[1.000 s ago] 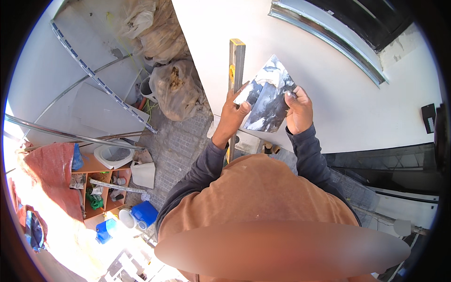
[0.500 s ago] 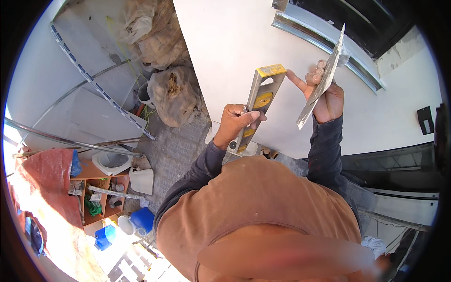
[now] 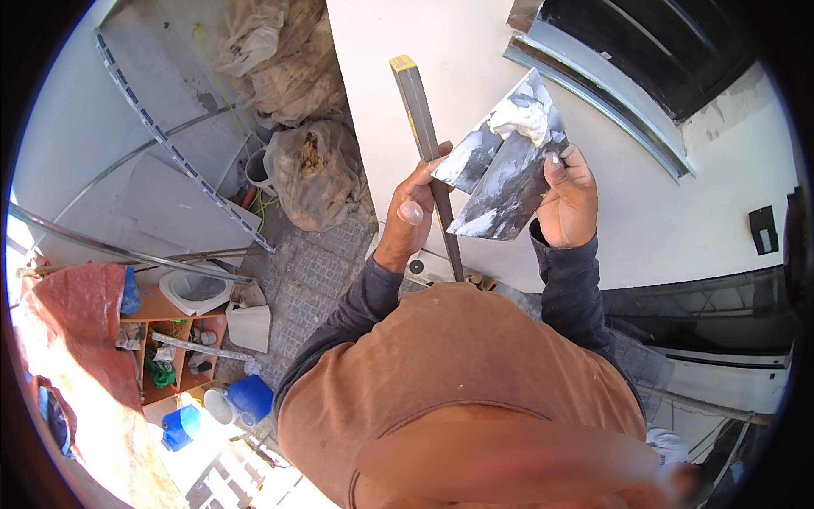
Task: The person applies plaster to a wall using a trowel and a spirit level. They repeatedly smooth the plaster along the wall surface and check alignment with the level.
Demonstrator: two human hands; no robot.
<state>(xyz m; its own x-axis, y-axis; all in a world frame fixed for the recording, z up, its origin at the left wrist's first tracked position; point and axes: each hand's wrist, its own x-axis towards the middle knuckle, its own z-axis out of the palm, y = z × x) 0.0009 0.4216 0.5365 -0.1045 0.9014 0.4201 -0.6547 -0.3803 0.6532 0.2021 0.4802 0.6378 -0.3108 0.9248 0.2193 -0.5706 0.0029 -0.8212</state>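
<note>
My left hand (image 3: 398, 225) is closed around a long spirit level (image 3: 431, 140), grey with yellow on its end and side. The level stands nearly upright in front of the white wall, with its narrow edge toward me. In my right hand (image 3: 570, 204) are flat metal putty blades (image 3: 504, 191), apparently two overlapping, smeared grey and white. The thumb lies on the blades' face and the other fingers are mostly behind. A lump of white putty (image 3: 521, 120) sits near their upper corner. The blades' left corner comes close to the level and left fingers; I cannot tell if they touch.
Stuffed plastic sacks (image 3: 314, 174) stand on the paving at the left. A reddish cloth (image 3: 76, 314) covers part of an orange shelf unit (image 3: 182, 386), with blue containers (image 3: 250, 399) nearby. A metal rail (image 3: 598, 106) runs below a dark opening at upper right.
The level has turned from its broad face to its narrow edge and shifted left. The blades have turned from edge-on to face me and moved left, closer to the level.
</note>
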